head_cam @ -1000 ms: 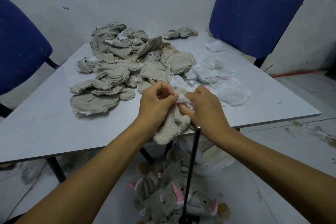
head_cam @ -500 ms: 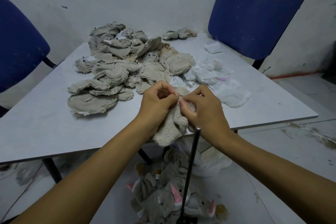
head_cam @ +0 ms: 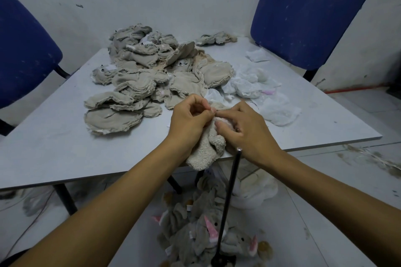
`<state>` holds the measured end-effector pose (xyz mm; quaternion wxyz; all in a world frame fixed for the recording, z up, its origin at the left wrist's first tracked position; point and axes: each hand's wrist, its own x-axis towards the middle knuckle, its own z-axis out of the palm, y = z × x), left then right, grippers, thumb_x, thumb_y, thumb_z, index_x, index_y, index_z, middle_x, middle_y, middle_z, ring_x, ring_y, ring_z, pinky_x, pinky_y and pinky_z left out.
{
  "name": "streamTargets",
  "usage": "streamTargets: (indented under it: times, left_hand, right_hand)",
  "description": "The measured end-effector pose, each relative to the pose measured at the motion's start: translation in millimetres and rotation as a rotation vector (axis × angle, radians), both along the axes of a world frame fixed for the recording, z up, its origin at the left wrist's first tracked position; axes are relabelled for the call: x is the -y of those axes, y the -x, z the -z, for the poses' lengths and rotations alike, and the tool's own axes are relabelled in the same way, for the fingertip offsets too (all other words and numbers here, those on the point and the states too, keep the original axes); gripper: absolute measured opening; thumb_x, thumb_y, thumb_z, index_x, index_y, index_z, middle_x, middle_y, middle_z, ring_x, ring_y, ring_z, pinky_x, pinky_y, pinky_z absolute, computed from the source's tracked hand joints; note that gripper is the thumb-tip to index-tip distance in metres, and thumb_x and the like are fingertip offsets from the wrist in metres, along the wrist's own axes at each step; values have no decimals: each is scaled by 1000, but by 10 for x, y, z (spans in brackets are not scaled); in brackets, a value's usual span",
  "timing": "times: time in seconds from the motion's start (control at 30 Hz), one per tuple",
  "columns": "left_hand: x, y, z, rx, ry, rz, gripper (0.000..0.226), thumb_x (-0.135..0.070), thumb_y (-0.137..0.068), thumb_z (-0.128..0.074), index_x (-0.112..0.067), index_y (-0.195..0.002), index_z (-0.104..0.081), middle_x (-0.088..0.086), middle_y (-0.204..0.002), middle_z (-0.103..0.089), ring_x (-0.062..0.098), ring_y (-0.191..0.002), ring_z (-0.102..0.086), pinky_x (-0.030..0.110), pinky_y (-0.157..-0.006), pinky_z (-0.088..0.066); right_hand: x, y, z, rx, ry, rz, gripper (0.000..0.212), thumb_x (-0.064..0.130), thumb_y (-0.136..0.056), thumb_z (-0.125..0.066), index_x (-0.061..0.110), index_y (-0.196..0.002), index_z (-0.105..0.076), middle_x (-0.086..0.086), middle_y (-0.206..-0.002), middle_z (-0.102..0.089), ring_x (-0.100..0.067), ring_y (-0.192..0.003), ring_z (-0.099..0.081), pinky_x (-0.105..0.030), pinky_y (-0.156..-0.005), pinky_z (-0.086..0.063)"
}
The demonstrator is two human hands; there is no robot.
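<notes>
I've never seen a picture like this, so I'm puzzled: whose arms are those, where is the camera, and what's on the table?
The camera sits on a person's head and looks down, so you see their own arms. The left hand and the right hand both pinch a fuzzy beige cloth at the near edge of the grey table. Behind it lies a pile of flat beige pieces, with thin white pieces beside them. On the floor below lie grey soft toys with pink ears.

No text, label or number is legible anywhere here.
</notes>
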<state>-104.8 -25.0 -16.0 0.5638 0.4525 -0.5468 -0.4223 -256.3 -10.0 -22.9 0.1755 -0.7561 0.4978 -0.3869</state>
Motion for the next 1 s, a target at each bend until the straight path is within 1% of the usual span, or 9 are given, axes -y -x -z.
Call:
streamTargets:
  times: [0.07, 0.2, 0.27, 0.33, 0.53, 0.7, 0.83, 0.87, 1.0]
  left_hand:
    - [-2, -3, -6, 52, -6, -32, 24, 4, -87, -66, -15, -76, -58, -5, -64, -56, 5, -55, -48, 20, -54, -41]
    - [-25, 13, -29, 244, 12, 70, 12, -17, -84, -69, -21, -91, -60, -2, -94, -56, 9, -86, -55, 25, -78, -45]
    - [-41, 47, -26, 453, 7, 150, 27, -39, -79, -70, -35, -103, -59, -3, -114, -45, 9, -112, -45, 17, -88, -39]
    - [-43, 66, -34, 587, 1, 164, 30, -40, -81, -73, -39, -107, -58, -5, -119, -39, 12, -120, -36, 16, -90, -33]
    - [-36, -9, -60, 492, 24, 85, 12, -20, -86, -72, -26, -96, -68, -3, -108, -60, 15, -99, -60, 41, -92, -51]
    - [-36, -36, -45, 483, 23, 41, 9, -24, -86, -75, -29, -93, -73, -5, -108, -65, 9, -96, -62, 27, -87, -51]
    - [-25, -101, -129, 210, -141, 86, 23, -11, -93, -58, -18, -87, -79, -3, -88, -75, 18, -84, -70, 29, -80, -56]
    - [-11, -130, -135, 206, -162, 78, 23, -7, -92, -58, -17, -90, -78, -1, -85, -74, 24, -77, -68, 32, -75, -56]
    - [41, -164, -116, 408, -113, 90, 13, -11, -87, -69, -22, -92, -74, -1, -79, -67, 11, -71, -58, 31, -73, -48]
  right_hand:
    - [-9, 39, -25, 121, -50, 1, 31, 22, -90, -57, 35, -118, -59, 8, -87, -61, 0, -78, -58, -10, -70, -41]
    - [11, 94, -38, 305, -178, 30, 42, 4, -84, -44, 36, -111, -50, 9, -85, -73, -6, -80, -66, -34, -77, -53]
    - [20, 116, -37, 324, -197, 19, 43, 4, -81, -46, 37, -108, -51, 11, -88, -74, 1, -75, -65, -25, -68, -48]
    - [40, 118, -42, 380, -204, 8, 46, -3, -82, -45, 35, -107, -52, 8, -87, -74, -1, -73, -67, -15, -62, -46]
    - [36, 181, -29, 405, -178, 7, 42, -11, -86, -37, 24, -98, -59, -1, -86, -73, -13, -82, -71, -23, -76, -57]
    - [18, 194, -39, 98, -57, 10, 7, 27, -93, -65, 27, -99, -69, 10, -90, -70, -4, -87, -64, -22, -76, -51]
    - [-12, 174, -39, -6, 11, -32, 24, 38, -88, -72, 24, -108, -72, 7, -96, -65, -2, -88, -61, -13, -76, -46]
    - [-15, 165, -38, -26, 14, -24, 28, 43, -85, -73, 25, -107, -72, 7, -96, -64, -3, -88, -60, -17, -77, -47]
    - [-23, 72, -26, -72, 10, 33, 33, 51, -79, -75, 27, -100, -66, 9, -95, -58, -8, -86, -58, -35, -77, -52]
